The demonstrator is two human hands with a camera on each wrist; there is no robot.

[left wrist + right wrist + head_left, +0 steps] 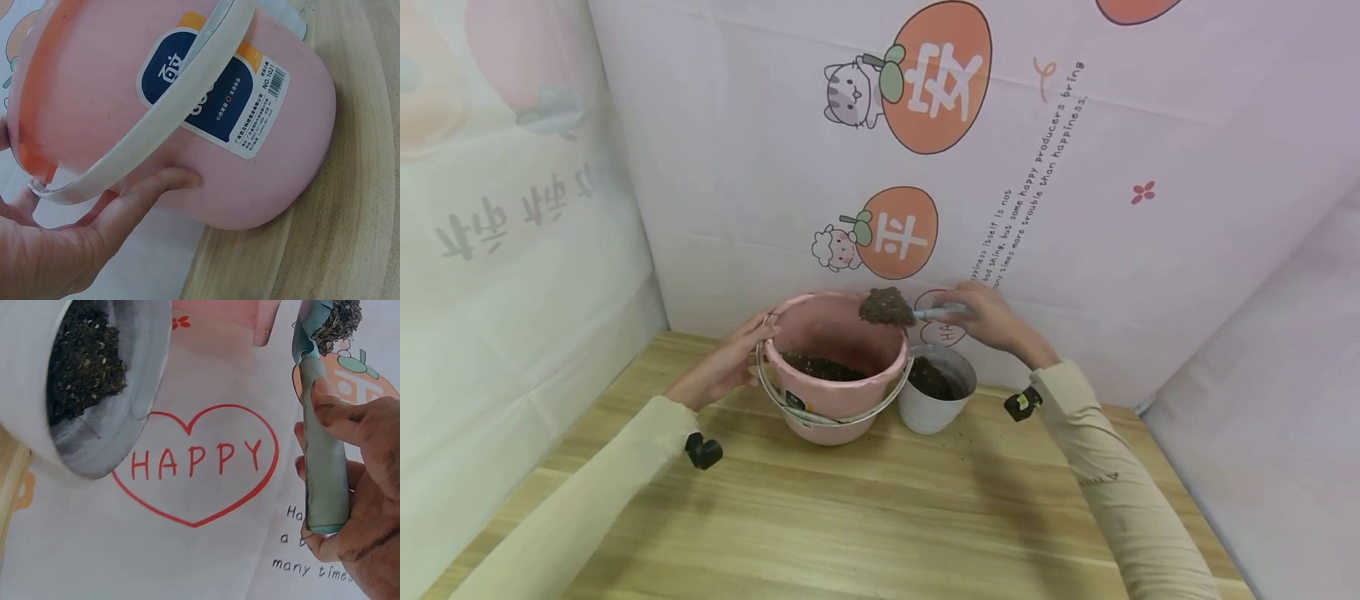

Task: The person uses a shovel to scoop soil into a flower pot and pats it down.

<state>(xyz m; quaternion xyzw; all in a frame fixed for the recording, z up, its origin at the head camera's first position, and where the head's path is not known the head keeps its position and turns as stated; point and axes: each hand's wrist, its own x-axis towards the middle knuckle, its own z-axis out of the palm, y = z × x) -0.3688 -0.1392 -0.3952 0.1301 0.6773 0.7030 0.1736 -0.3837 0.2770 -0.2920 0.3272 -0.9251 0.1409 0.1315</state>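
A pink bucket (pixel 842 398) with dark soil inside stands on the table, slightly tilted, its pale handle hanging across the front. My left hand (pixel 735 357) holds the bucket at its left rim; in the left wrist view the thumb (pixel 178 179) lies along the outer wall below the handle. My right hand (pixel 992 317) grips the pale blue-green handle of a trowel (pixel 325 450). Its blade carries a heaped load of soil (pixel 887 307) above the bucket's right rim. Right beside the bucket is a white pot (pixel 925 414) holding more soil.
The wooden table (pixel 820 517) has a few soil crumbs near the white pot. A printed white cloth (pixel 737 167) rises close behind the bucket and pot, with more cloth at both sides. Small black cameras sit on both wrists.
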